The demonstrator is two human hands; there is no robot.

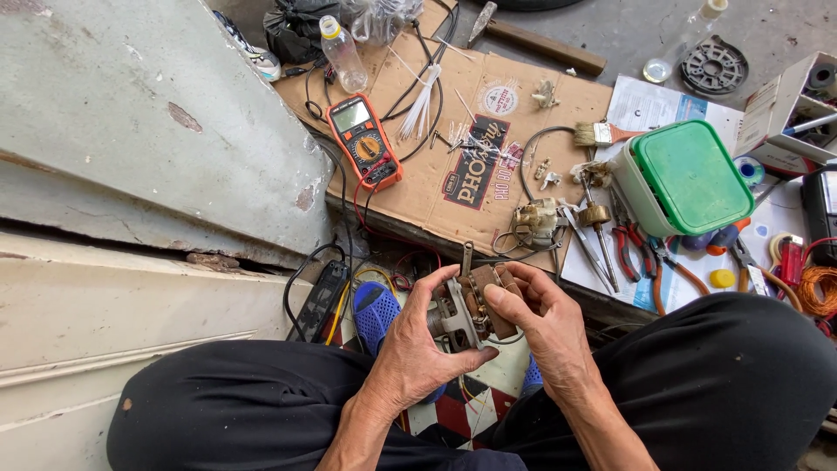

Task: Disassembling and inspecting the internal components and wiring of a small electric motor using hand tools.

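Now you sit cross-legged in black trousers [261,410], knees spread wide, with a pale slab [131,113] slanting along your left. Ahead of you a flat sheet of cardboard [488,131] covers the floor and carries most of the clutter. To its right stands a box [689,179] with a green lid, resting on printed papers [649,105]. An orange multimeter [364,141] lies on the cardboard's left edge, its leads trailing toward you, and a clear bottle [342,54] with a yellow cap stands just beyond it. Red-handled pliers [629,249] lie beside the box, with a brush [602,133] above them. A coil of orange wire [818,290] sits at the far right. Near the cardboard's front edge rests a small wound coil part [534,220].

Between your knees, above a blue shoe [377,312], you hold a small motor [471,305], a metal frame with brown windings. Your left hand [418,349] wraps it from below and the side, thumb pressed under the frame, fingers curled on top. Your right hand [545,323] grips the other end, fingertips pinching the brown winding. Both hands are closed on the motor, which sits well clear of the floor.
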